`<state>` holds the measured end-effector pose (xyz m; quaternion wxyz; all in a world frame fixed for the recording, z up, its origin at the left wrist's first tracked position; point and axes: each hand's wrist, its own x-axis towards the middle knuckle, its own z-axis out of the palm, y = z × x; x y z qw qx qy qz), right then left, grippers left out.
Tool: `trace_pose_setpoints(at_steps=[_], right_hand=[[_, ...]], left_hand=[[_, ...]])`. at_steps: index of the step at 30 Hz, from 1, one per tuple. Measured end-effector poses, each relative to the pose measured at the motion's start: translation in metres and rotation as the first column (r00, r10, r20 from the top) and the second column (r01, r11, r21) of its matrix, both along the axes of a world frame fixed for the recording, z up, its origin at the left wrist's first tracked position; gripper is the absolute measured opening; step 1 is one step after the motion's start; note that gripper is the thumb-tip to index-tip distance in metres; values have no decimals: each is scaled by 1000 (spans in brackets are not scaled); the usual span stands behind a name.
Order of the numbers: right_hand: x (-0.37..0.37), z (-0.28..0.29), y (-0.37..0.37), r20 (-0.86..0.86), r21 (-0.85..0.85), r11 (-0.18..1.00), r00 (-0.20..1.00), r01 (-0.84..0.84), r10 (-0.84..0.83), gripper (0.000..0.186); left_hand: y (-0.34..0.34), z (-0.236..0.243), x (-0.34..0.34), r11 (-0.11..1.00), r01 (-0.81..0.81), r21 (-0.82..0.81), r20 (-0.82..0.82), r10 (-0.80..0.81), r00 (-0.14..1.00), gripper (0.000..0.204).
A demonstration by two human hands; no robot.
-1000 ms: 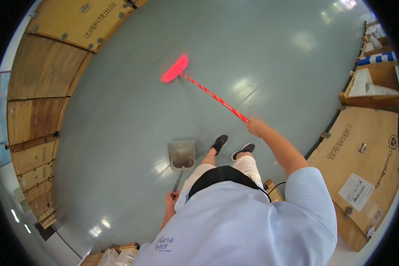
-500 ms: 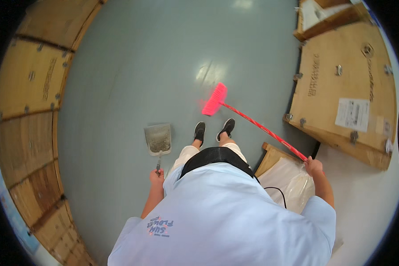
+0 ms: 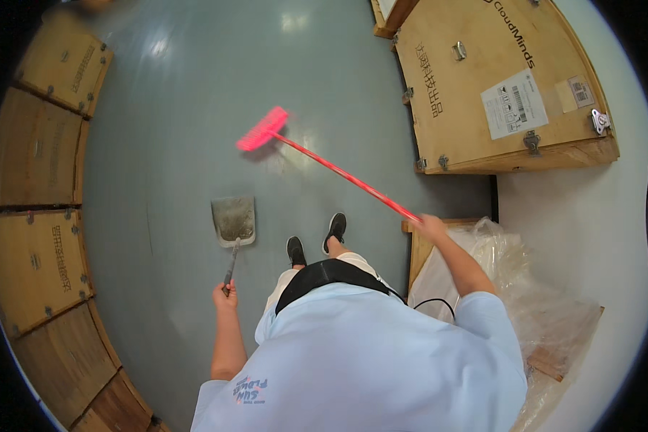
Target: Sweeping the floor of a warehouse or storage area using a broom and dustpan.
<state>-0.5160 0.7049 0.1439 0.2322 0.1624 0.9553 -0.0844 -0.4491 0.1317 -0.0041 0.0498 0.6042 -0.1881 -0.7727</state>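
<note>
My left hand (image 3: pixel 225 294) grips the grey handle of a long-handled dustpan (image 3: pixel 234 216), whose pan lies low by the floor at my left, left of my feet, dark and smudged inside. My right hand (image 3: pixel 432 230), at the right, is wrapped round the red pole of a broom (image 3: pixel 345 177). The pole runs up and left to a bright pink bristle head (image 3: pixel 261 129), slightly blurred, above and a little right of the dustpan on the grey floor (image 3: pixel 165 129). My two dark shoes (image 3: pixel 335 229) stand between the dustpan and my right hand.
Wooden crates (image 3: pixel 36 144) line the left side. A large latched wooden crate (image 3: pixel 468 101) stands at the upper right against a white wall (image 3: pixel 554 216). Crumpled clear plastic (image 3: pixel 525 309) over wooden boards lies at my right. Another crate edge (image 3: pixel 392 14) shows at the top.
The view has turned and shifted, bringing the right-hand crate upward in the picture. The broom head dropped toward my feet, then swung away up and left. Both hands kept their holds.
</note>
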Motion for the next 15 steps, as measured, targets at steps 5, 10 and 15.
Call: trace_pose_setpoints(at_steps=[5, 10, 15], right_hand=[[-130, -35, -157, 29, -143, 981, 990, -130, 135, 38], [-173, -30, -237, 110, -110, 986, 985, -123, 135, 31], [-133, -48, -208, 92, -8, 964, 960, -266, 265, 32]], left_hand=[[1, 44, -17, 990, 137, -18, 14, -137, 991, 8], [25, 83, -28, 960, 270, -71, 77, -265, 961, 9], [-9, 62, -63, 925, 378, -35, 14, -378, 926, 11]])
